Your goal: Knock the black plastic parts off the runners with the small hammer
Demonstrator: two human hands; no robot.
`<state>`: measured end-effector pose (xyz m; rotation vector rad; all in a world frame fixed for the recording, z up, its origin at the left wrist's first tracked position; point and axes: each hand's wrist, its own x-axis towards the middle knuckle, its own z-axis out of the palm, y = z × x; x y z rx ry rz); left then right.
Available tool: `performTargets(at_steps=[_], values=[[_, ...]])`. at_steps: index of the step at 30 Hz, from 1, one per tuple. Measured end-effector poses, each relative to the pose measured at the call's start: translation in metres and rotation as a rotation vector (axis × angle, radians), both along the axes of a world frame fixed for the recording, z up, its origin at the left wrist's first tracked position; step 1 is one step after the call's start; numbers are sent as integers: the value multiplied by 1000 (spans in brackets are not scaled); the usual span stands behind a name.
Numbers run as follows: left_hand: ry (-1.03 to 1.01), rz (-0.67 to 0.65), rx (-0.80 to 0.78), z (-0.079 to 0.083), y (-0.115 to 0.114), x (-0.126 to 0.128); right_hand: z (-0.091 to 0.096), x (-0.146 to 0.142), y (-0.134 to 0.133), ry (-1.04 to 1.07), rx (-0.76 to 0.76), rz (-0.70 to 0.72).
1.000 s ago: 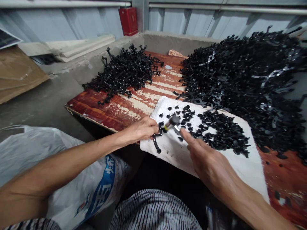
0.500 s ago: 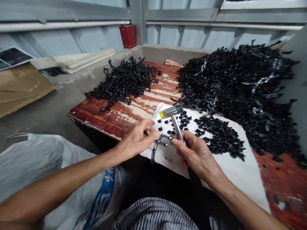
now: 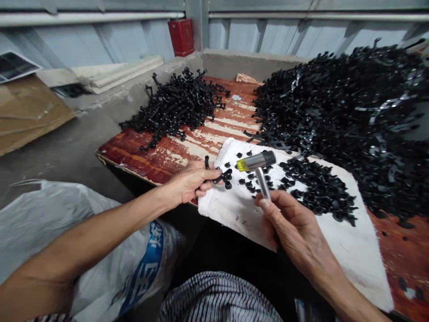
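Observation:
Between the fingers of my left hand (image 3: 192, 181) is a black bracket-like part (image 3: 219, 175), with round knobs at its ends and raised above the near left edge of the white cloth (image 3: 231, 210). My right hand (image 3: 295, 219) grips a small mallet (image 3: 256, 162) by its metal shaft. Its head has a yellow face on the left and a dark one on the right, and it is held over the cloth. Small black round-headed pieces (image 3: 318, 188) lie in a pile on the cloth, with several more standing loose below the mallet head.
A heap of black parts (image 3: 181, 105) covers the back left of the worn red board (image 3: 130, 143). A larger heap (image 3: 345, 98) fills the right. A white plastic sack (image 3: 97, 223) lies at the lower left. A red tin (image 3: 181, 36) stands on the back ledge.
My left hand has lifted the black part off the cloth, leftward and turned over. My right hand has drawn away to the right with the mallet. The view has shifted slightly.

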<state>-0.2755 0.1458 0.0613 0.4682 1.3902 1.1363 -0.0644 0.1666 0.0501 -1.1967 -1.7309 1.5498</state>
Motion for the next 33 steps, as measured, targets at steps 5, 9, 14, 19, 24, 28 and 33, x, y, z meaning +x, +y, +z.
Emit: performTargets(at_steps=[5, 9, 14, 19, 24, 28, 33], values=[[73, -16, -67, 0, 14, -7, -6, 14, 3, 24, -104, -90], [102, 4, -90, -1, 17, -6, -8, 15, 5, 77, -156, -101], [105, -8, -79, -1, 17, -8, -9, 15, 6, 103, -187, -104], [129, -10, -103, 2, 20, -6, -9, 16, 7, 135, -201, -110], [143, -32, -105, 2, 21, -7, -11, 16, 8, 154, -220, -124], [138, -39, -111, 1, 22, -8, -12, 16, 8, 166, -228, -118], [135, -51, -123, -1, 24, -8, -12, 17, 8, 167, -248, -129]])
